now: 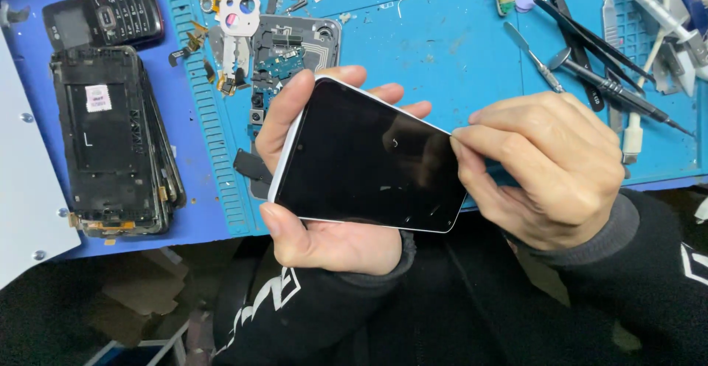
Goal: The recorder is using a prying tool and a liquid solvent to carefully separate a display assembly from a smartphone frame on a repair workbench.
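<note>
Left hand [324, 211] grip closed round smartphone [369, 161]; right hand [549, 170] fingertips pinch its edge.

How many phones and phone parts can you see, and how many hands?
Whole phones: 2, the smartphone in both hands and the keypad phone on the mat
Stacks of phone frames: 1
Opened phone backs: 1
Hands: 2, left hand, right hand
Total: 6

There are two hands [324, 189] [546, 167], one white phone [369, 159], one old black button phone [103, 15], one stack of phone frames [110, 144] and one blue mat [442, 34].
</note>
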